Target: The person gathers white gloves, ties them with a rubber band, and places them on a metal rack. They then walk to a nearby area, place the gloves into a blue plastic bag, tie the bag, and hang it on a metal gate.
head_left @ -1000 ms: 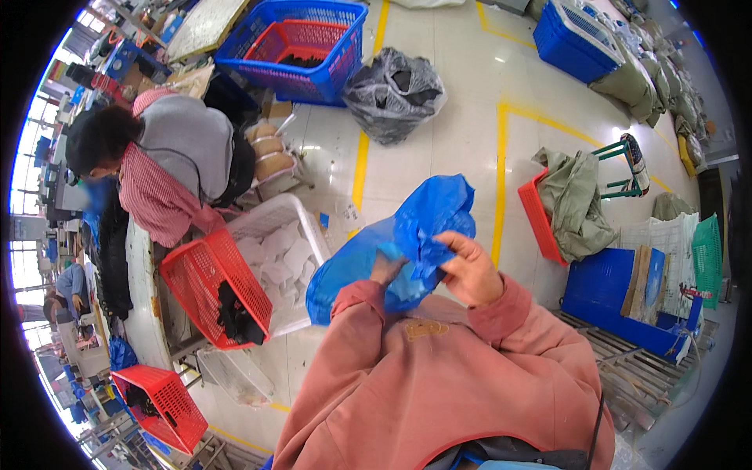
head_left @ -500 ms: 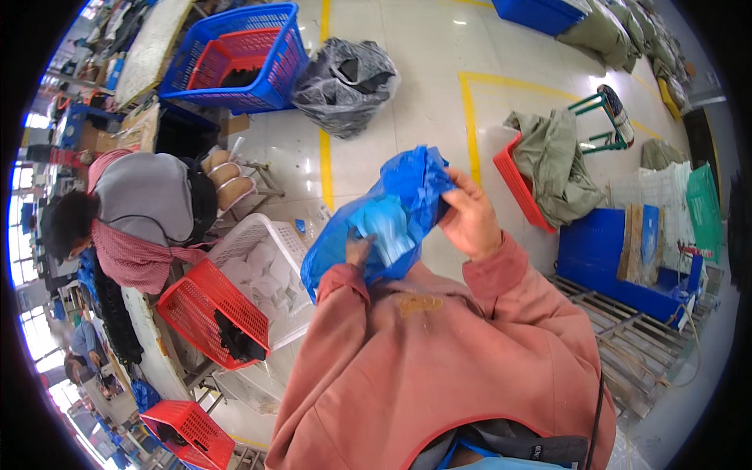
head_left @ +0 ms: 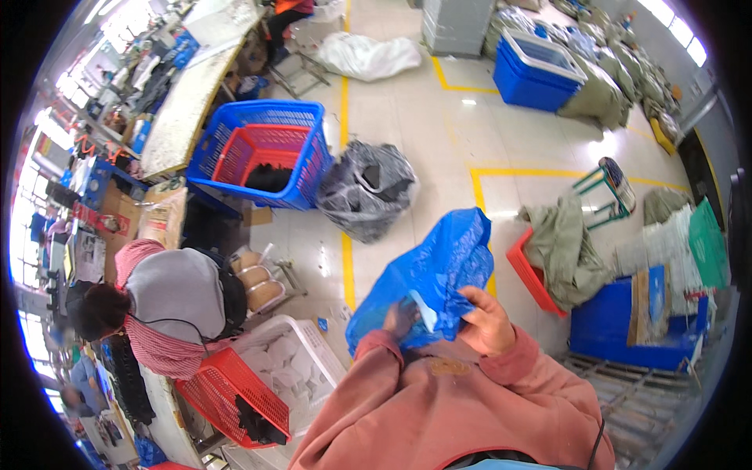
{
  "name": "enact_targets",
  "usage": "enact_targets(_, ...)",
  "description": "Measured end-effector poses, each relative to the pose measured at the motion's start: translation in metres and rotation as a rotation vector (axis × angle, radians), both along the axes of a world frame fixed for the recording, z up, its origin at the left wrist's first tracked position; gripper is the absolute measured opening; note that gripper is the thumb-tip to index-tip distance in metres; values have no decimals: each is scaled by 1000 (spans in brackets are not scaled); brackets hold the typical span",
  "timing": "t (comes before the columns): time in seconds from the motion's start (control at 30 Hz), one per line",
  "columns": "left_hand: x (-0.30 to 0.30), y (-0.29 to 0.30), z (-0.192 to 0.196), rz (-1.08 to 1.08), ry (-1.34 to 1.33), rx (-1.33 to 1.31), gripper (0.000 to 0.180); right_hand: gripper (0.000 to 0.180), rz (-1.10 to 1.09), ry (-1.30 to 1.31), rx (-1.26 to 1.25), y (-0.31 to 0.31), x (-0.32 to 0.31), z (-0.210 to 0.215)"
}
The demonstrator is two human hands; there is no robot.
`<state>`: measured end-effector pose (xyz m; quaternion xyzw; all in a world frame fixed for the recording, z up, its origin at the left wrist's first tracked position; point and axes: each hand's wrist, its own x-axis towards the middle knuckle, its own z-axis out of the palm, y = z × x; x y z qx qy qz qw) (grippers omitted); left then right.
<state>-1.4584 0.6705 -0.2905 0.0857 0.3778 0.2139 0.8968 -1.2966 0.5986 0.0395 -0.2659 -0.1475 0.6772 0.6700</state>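
A crumpled blue plastic bag is held up in front of my chest. My right hand pinches the near right edge of the bag between thumb and fingers. Reaching into the bag's mouth is my left hand; its fingers are dark, partly covered by the plastic, and their grip does not show. Beside those fingers a small strip of a light blue and white item peeks out. The rest of that item is hidden by the bag.
At left, a person bends over a bench near a red basket and a white basket. Ahead stand a blue basket and a grey plastic sack. A red crate under green cloth is at right.
My view has tilted up, showing more floor ahead. The bag's far end now hangs out further and covers most of the light blue item. My left hand sits deeper in the plastic.
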Motion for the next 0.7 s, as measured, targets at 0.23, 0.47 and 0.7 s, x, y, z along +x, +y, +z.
enact_targets(0.23, 48, 39, -18, -195, 144, 332, 57, 32, 119, 87, 29, 27, 44, 3)
enact_targets(0.47, 135, 73, 52, 69, 51, 40, 59, 27, 188, 131, 32, 52, 131, 10)
enact_targets(0.7, 222, 88, 107, -52, 144, 203, 54, 27, 181, 152, 45, 72, 216, 10)
